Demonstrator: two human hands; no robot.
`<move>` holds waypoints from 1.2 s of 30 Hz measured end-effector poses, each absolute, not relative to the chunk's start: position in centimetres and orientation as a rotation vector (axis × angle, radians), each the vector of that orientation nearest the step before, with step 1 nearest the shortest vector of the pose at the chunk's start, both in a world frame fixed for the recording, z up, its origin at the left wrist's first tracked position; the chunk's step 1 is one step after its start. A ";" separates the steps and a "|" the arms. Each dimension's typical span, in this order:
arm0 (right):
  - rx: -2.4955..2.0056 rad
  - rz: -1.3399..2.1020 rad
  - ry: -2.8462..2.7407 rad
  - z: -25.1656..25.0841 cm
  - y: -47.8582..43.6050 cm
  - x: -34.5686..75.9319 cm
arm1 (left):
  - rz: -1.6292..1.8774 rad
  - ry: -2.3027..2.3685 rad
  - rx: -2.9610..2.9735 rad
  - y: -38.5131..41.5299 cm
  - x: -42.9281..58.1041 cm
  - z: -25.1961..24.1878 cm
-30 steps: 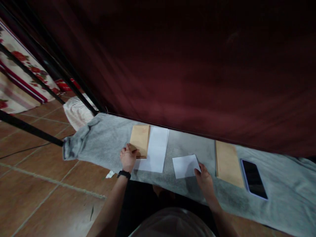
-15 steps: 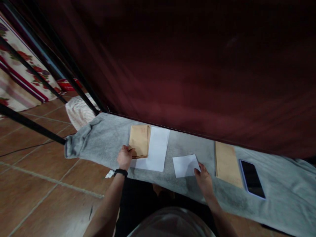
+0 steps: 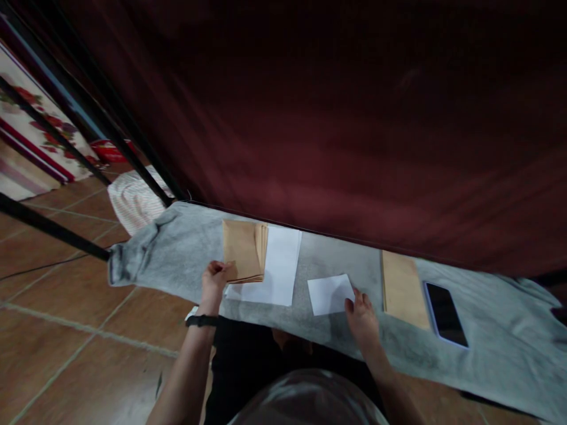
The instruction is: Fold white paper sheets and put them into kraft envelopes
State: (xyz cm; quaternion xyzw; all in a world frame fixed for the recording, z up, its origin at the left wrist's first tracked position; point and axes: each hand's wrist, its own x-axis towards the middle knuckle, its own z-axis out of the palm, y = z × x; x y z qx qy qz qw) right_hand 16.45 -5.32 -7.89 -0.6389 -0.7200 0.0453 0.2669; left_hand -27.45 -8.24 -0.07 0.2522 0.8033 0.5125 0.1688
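My left hand (image 3: 215, 282) pinches the lower left edge of the top brown envelope (image 3: 240, 251), which sits shifted left over several others in a small stack. Under that stack lie white paper sheets (image 3: 283, 265) on the grey cloth. My right hand (image 3: 362, 314) has its thumb and fingers closed on the right edge of a folded white paper (image 3: 328, 294), which rests on the cloth to the right of the sheets.
Further right on the grey cloth (image 3: 336, 251) are another brown envelope pile (image 3: 404, 289) and a phone (image 3: 445, 314). A dark red curtain (image 3: 310, 147) hangs along the back edge. Black metal bars (image 3: 53, 227) stand at the left.
My left hand has moved left, pulling the top envelope partly off the stack so the ones beneath show at its right. My right hand stays at the white paper.
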 end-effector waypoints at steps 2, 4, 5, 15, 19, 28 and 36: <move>-1.700 0.121 -1.922 -7.1 -5.3 16.2 | 1.519 2.134 0.630 -8.6 -25.8 0.4; -1.614 0.247 -1.856 -6.2 -5.4 15.5 | 1.624 1.785 0.428 -9.0 -23.2 0.7; -1.553 0.373 -1.803 -5.7 -5.5 14.9 | 1.679 1.529 0.282 -9.2 -21.6 0.8; -1.058 1.807 -0.863 -2.2 -8.4 7.0 | 1.599 1.078 0.010 -10.8 -6.4 -1.4; -1.069 1.832 -0.837 -1.9 -8.7 7.6 | 1.584 1.045 -0.028 -11.4 -5.9 -2.2; -1.118 1.750 -0.912 -1.5 -7.4 9.0 | 1.485 0.958 -0.047 -12.2 -4.3 -1.7; -1.214 1.306 -1.314 -0.9 -5.8 12.4 | 1.064 1.324 0.779 -14.5 -3.7 -0.5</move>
